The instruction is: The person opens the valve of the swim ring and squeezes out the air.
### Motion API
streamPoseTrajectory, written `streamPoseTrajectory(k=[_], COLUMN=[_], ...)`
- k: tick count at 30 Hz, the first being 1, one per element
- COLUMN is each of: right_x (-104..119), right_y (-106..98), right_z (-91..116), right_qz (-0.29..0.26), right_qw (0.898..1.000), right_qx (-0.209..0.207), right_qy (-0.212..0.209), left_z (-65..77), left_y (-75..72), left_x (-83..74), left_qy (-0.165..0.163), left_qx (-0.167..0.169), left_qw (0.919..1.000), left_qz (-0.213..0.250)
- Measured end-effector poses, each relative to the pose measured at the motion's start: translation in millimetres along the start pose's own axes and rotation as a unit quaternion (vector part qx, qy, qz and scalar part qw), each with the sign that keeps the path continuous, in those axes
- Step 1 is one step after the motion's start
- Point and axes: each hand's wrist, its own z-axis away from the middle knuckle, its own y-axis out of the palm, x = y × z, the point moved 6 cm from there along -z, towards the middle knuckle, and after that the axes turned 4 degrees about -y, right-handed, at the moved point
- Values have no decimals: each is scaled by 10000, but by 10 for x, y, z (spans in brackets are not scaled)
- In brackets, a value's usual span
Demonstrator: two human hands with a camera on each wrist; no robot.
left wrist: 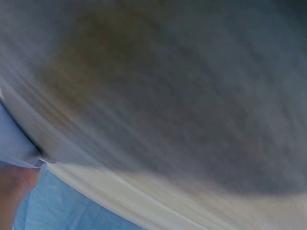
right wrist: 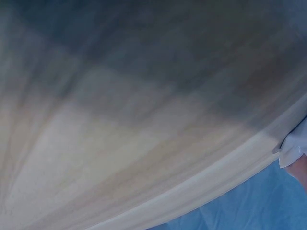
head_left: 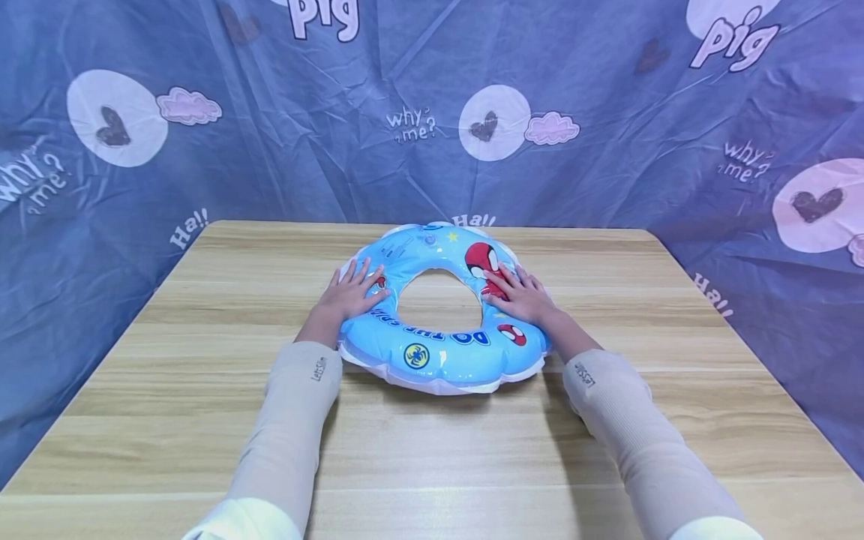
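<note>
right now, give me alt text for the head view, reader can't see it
A person's left hand and right hand rest on an inflated blue swim ring with a spider emblem, on a wood-grain table before blue patterned fabric.

I'm seeing pale grey-beige sleeves (head_left: 286,427) running to the wrists (head_left: 321,325), each carrying dark "LetsSlim" lettering (head_left: 318,367), white fabric (head_left: 253,519) showing further up.

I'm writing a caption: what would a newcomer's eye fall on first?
First, the shiny blue swim ring on the wooden table, near the middle of the head view. The left hand and right hand rest on its sides, fingers spread. Behind the table, a blue curtain printed with pink clouds fills the background.
</note>
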Motion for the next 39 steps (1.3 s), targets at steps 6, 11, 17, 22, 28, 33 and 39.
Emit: streamPoseTrajectory(k=[6,11,17,22,28,33,39], right_x=[9,23,43,34,45,59,68], right_y=[-3,-14,-22,-15,-20,-22,-29], right_z=[-2,3,14,17,23,29,38], right_qz=[73,91,81,59,33,95,123], right_qw=[10000,9999,9999,9999,9999,9998,9999], right_qx=[37,67,88,83,91,118,82], right_qy=[21,46,49,60,80,116,79], left_z=[-4,-10,-13,-12,-20,-26,-20], left_y=[4,7,12,14,17,25,26], left_x=[4,8,8,7,6,10,6], left_qy=[-17,-18,-10,3,2,4,16], left_qx=[5,14,27,15,11,19,24], left_qw=[10000,10000,10000,10000,10000,10000,10000], left_qz=[-19,-39,-57,-46,-1,13,11])
